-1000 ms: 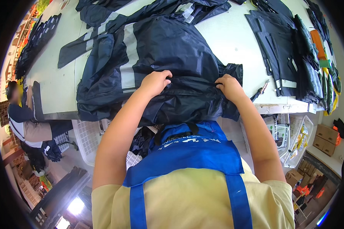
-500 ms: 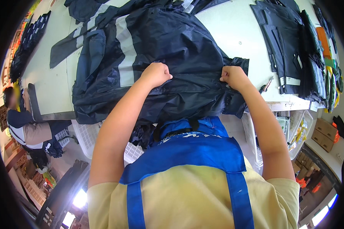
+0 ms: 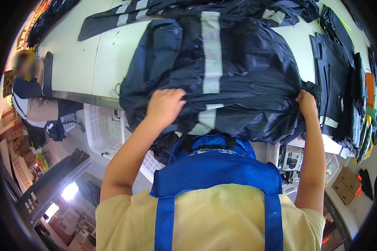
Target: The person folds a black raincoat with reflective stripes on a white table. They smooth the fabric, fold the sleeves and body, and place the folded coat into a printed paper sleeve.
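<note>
A dark navy jacket with grey reflective stripes lies bunched on the white table in front of me. My left hand is closed on the jacket's near edge, left of a vertical stripe. My right hand grips the fabric at the jacket's right end, near the table's edge. Both forearms come up from the lower edge, over my yellow shirt and blue apron.
More dark striped garments lie across the table's far side, and a stack of dark folded pieces sits at the right. A white plastic crate stands below the table's edge. A seated person is at the left. Cardboard boxes lie at lower right.
My hands have spread wider apart along the jacket's near edge. The view has shifted, and the jacket looks larger and lies more spread out sideways.
</note>
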